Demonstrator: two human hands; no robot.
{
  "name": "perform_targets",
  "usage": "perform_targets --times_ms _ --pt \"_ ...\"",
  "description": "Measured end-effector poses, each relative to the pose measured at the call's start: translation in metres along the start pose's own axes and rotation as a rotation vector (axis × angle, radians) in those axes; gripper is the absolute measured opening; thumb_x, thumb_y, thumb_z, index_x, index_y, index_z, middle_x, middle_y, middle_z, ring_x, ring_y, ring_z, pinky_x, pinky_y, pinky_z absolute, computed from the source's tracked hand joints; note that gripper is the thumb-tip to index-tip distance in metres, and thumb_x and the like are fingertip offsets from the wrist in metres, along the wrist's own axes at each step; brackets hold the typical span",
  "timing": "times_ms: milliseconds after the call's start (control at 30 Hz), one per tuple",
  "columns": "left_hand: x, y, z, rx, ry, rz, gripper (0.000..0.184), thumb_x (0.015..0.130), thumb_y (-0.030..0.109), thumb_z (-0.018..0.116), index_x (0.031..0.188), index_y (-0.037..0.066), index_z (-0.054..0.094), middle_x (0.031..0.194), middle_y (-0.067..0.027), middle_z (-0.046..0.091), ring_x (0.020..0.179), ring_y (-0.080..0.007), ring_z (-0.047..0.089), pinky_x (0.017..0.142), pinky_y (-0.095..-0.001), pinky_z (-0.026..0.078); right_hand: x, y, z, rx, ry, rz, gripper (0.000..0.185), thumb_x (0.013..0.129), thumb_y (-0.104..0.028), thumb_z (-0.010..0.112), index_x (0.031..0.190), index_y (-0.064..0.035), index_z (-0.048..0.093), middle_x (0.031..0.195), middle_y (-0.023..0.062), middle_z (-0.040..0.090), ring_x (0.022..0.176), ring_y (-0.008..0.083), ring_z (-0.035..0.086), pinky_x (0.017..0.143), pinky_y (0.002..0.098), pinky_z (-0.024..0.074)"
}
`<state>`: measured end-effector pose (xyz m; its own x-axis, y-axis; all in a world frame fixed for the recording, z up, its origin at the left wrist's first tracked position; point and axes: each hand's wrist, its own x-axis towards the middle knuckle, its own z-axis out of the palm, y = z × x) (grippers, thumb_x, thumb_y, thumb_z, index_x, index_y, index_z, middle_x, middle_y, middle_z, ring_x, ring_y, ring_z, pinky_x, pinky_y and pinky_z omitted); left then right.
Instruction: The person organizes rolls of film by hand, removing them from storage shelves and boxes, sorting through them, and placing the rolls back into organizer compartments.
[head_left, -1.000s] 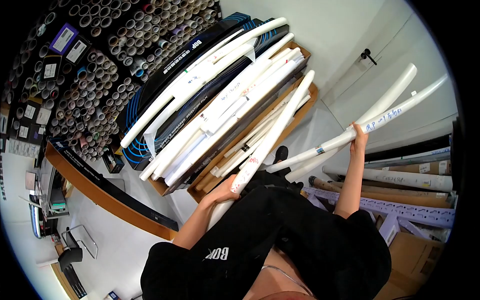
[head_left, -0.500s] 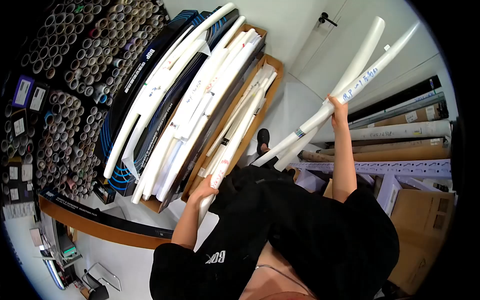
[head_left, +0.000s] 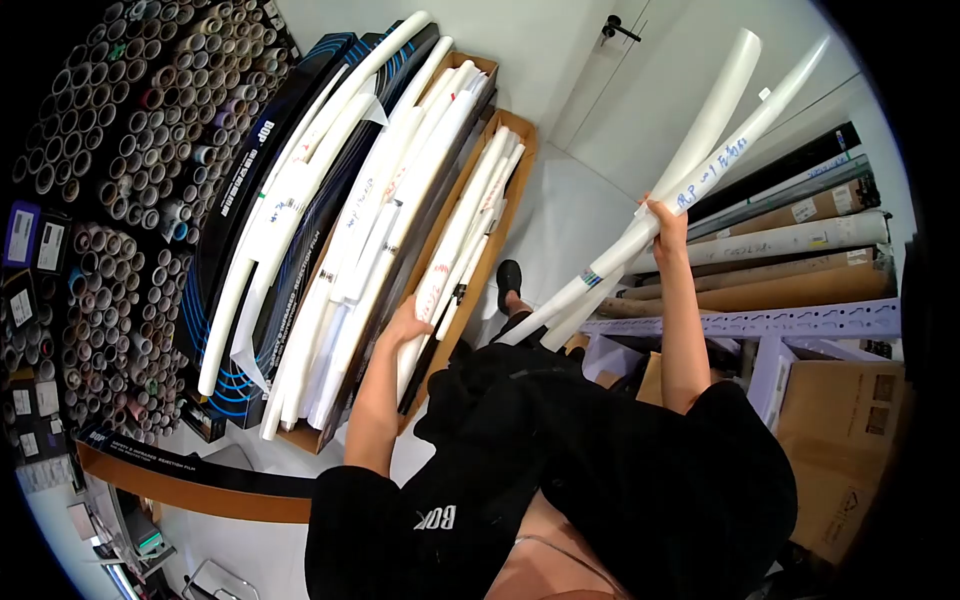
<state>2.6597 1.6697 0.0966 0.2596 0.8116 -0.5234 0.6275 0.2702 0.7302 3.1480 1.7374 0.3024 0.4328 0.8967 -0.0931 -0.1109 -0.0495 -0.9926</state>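
Observation:
My left hand [head_left: 408, 325] is closed round the lower part of a white roll with red writing [head_left: 436, 275], which lies in or just over the narrow cardboard box [head_left: 522, 180] among other white rolls. Out to the right, my right hand [head_left: 668, 226] grips two long white rolls that cross at the hand. One, a roll with blue writing [head_left: 712, 178], points up toward the door; the other white roll [head_left: 722, 105] is beside it. Their lower ends reach down near my black shirt.
Long boxes packed with white rolls [head_left: 365, 200] stand left of the narrow box. Many tube ends [head_left: 130, 330] fill the rack at far left. At right are a lilac shelf frame [head_left: 840, 320], more rolls and a cardboard box [head_left: 840, 440]. A door handle [head_left: 620, 32] is at the top.
The roll in my left hand has come down from a slant above the narrow box to lie along the rolls there. My right hand still holds its two rolls. The view has shifted right.

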Motion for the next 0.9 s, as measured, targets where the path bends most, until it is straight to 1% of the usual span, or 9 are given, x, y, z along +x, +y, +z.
perform_targets --times_ms 133,200,233,267,367,467,667,733,900 --pt "0.008 0.011 -0.004 -0.002 0.019 0.032 0.073 0.054 0.013 0.075 0.120 -0.001 0.047 0.110 -0.0223 0.060 0.106 -0.0362 0.057 0.090 -0.0386 0.045 -0.006 -0.008 0.011 0.020 0.034 -0.058 0.053 0.072 -0.005 0.066 0.118 0.0068 0.043 0.101 0.0175 0.060 0.091 0.0266 0.061 0.083 0.0373 0.0481" --pt "0.001 0.004 0.002 -0.004 -0.007 0.035 0.074 0.054 0.013 0.075 0.120 -0.001 0.046 0.107 -0.0214 0.060 0.104 -0.0349 0.057 0.089 -0.0381 0.045 -0.005 -0.014 0.013 0.027 0.035 -0.084 0.053 0.072 -0.004 0.065 0.118 0.0068 0.042 0.103 0.0189 0.060 0.092 0.0275 0.061 0.083 0.0379 0.0483" --pt "-0.005 -0.001 0.006 -0.057 -0.021 0.111 0.072 0.054 0.012 0.075 0.119 -0.002 0.047 0.105 -0.0193 0.061 0.101 -0.0322 0.058 0.089 -0.0369 0.044 -0.005 -0.018 0.014 0.033 0.016 -0.093 0.051 0.072 -0.004 0.065 0.118 0.0069 0.043 0.104 0.0194 0.060 0.092 0.0277 0.061 0.083 0.0385 0.0488" --pt "-0.019 0.003 0.009 -0.144 -0.032 0.061 0.068 0.054 0.011 0.074 0.116 -0.002 0.050 0.103 -0.0171 0.061 0.099 -0.0294 0.057 0.088 -0.0353 0.044 -0.009 -0.022 0.019 0.021 0.027 -0.099 0.049 0.072 -0.003 0.065 0.116 0.0063 0.045 0.103 0.0185 0.060 0.091 0.0272 0.061 0.082 0.0388 0.0492" --pt "-0.020 -0.063 0.046 -0.216 -0.090 0.093 0.066 0.054 0.013 0.073 0.114 -0.002 0.052 0.103 -0.0181 0.061 0.100 -0.0295 0.057 0.087 -0.0340 0.044 -0.006 -0.029 0.024 0.048 0.002 -0.134 0.047 0.072 -0.004 0.064 0.115 0.0055 0.047 0.101 0.0173 0.060 0.090 0.0266 0.061 0.080 0.0388 0.0497" --pt "-0.057 -0.069 0.055 -0.090 -0.057 -0.002 0.069 0.050 0.018 0.075 0.112 -0.001 0.052 0.102 -0.0199 0.061 0.099 -0.0317 0.058 0.087 -0.0350 0.045 0.003 -0.056 0.038 0.046 -0.041 -0.138 0.047 0.072 -0.004 0.064 0.115 0.0049 0.047 0.099 0.0162 0.060 0.091 0.0261 0.060 0.081 0.0382 0.0495" --pt "-0.131 -0.051 0.056 -0.153 -0.062 -0.148 0.066 0.052 0.016 0.074 0.113 0.001 0.053 0.102 -0.0192 0.060 0.101 -0.0322 0.057 0.087 -0.0377 0.046 0.015 -0.072 0.074 0.137 -0.208 -0.187 0.049 0.073 -0.002 0.060 0.119 0.0058 0.045 0.106 0.0183 0.057 0.101 0.0274 0.058 0.088 0.0392 0.0485" --pt "-0.149 -0.043 0.057 -0.228 -0.020 -0.101 0.068 0.054 0.010 0.072 0.117 0.001 0.048 0.099 -0.0157 0.059 0.095 -0.0292 0.057 0.086 -0.0374 0.045 0.010 -0.075 0.092 0.165 -0.242 -0.186 0.049 0.073 -0.002 0.060 0.119 0.0063 0.046 0.106 0.0183 0.058 0.100 0.0279 0.058 0.089 0.0395 0.0484" --pt "-0.164 -0.039 0.059 -0.264 0.077 0.046 0.071 0.053 0.008 0.071 0.120 0.002 0.048 0.109 -0.0176 0.058 0.105 -0.0308 0.055 0.092 -0.0373 0.042 -0.002 -0.056 0.117 0.227 -0.388 -0.073 0.052 0.072 -0.005 0.061 0.120 0.0083 0.047 0.108 0.0188 0.059 0.100 0.0287 0.059 0.090 0.0412 0.0486"
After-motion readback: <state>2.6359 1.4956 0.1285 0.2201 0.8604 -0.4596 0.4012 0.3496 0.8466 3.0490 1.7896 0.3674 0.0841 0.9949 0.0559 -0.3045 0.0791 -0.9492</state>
